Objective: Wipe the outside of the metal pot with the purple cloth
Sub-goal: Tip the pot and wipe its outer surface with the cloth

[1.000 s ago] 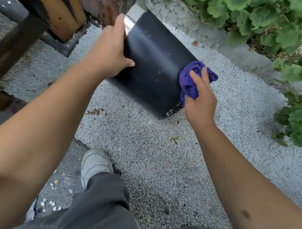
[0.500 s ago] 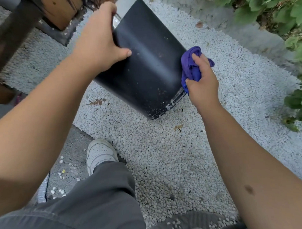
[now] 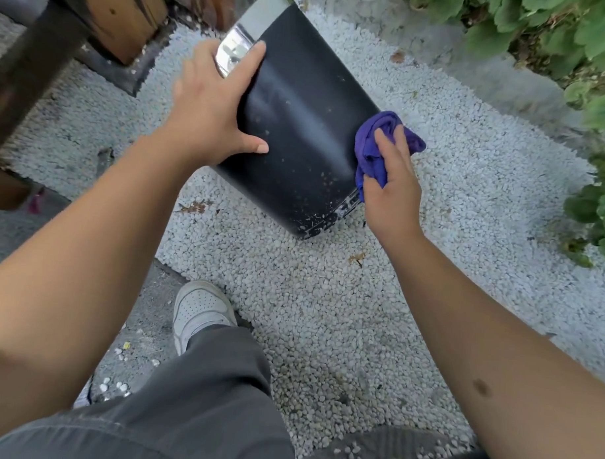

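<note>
Mid-wipe. Found pot (image 3: 298,126) tilted on gravel (image 3: 325,316) at 12 o'clock. Left hand (image 3: 209,112) clasped around upper wall; right hand (image 3: 388,184) closed on cloth (image 3: 372,152), pressed against 3 o'clock side. Next, probably: rotating to speckled base.

White gravel (image 3: 325,316) carries the tilted black pot (image 3: 304,126) on its bottom edge, plus scattered dry leaves (image 3: 194,206).

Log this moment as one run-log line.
left hand: steadying tilted metal pot | right hand: pressing purple cloth on pot's right side | specks near base | wiping underway
</note>
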{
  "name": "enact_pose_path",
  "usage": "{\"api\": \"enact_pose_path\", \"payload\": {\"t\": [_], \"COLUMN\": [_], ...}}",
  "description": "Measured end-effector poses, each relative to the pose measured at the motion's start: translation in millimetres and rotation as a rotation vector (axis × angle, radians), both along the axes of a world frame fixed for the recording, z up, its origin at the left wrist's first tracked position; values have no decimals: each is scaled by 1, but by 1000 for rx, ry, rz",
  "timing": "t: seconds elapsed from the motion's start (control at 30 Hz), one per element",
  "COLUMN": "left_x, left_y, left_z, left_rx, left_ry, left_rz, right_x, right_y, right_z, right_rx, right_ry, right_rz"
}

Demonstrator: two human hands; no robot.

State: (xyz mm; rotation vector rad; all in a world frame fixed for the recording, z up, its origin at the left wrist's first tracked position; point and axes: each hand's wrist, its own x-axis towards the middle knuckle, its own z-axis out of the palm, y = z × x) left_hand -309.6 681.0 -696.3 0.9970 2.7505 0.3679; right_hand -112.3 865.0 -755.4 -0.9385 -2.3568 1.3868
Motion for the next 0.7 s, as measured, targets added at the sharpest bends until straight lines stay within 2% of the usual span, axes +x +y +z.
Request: {"api": "enact_pose_path", "payload": {"t": [0.37, 0.6, 0.7], "left_x": [-4, 10, 5], "left_y": [19, 22, 19], "left_z": [0, -5, -6], "left_rx": [-62, -36, 66], "left_ry": [67, 183, 167], "left_rz": [-29, 24, -13], "right_x": [30, 33, 35], "right_y": [-68, -70, -66], "right_z": [-17, -24, -25], "right_rx": [274, 248, 239], "right_ry": [-113, -165, -155], "right_rz": [96, 95, 106]}}
